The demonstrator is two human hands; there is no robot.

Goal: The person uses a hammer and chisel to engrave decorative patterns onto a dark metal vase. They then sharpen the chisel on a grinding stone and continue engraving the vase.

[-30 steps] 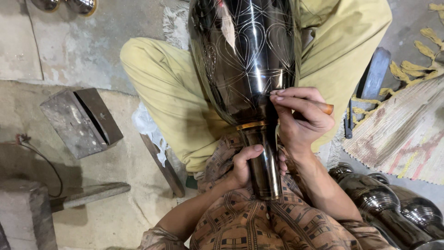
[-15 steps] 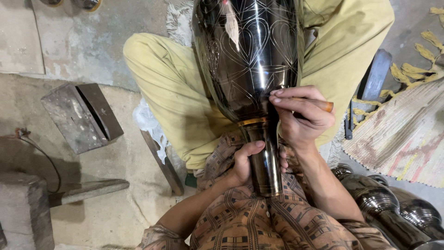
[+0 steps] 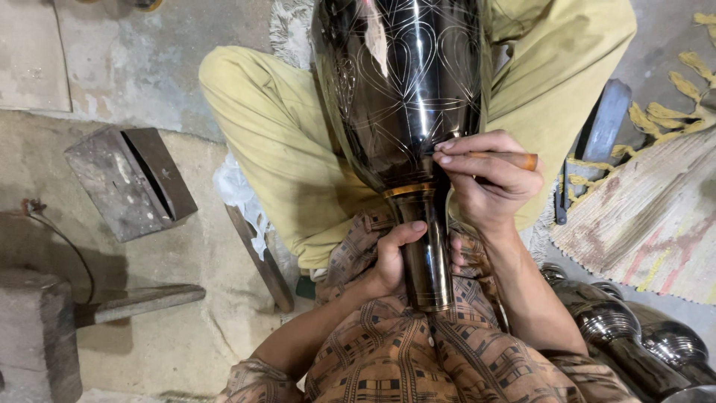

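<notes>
1. Vase (image 3: 406, 97), dark and glossy with fine engraved lines, lies across the seated person's lap, steadied for work.
2. Left hand (image 3: 391, 257) curls tight round its narrow neck.
3. Right hand (image 3: 485, 179) pinches a wooden-handled tool (image 3: 507, 158), tip against the body.
4. More shiny vessels (image 3: 634, 336) wait near right.

One dark engraved metal vase (image 3: 406, 97) is seen, gripped by two hands: the left hand (image 3: 391, 257) is closed around its narrow neck, and one wooden-handled tool (image 3: 507, 159) is pinched in the right hand (image 3: 488, 183). Two further shiny metal vessels (image 3: 623, 332) can be counted at the lower right. One grey metal block (image 3: 130, 183) and one striped rug (image 3: 649, 216) are seen on the floor.
</notes>
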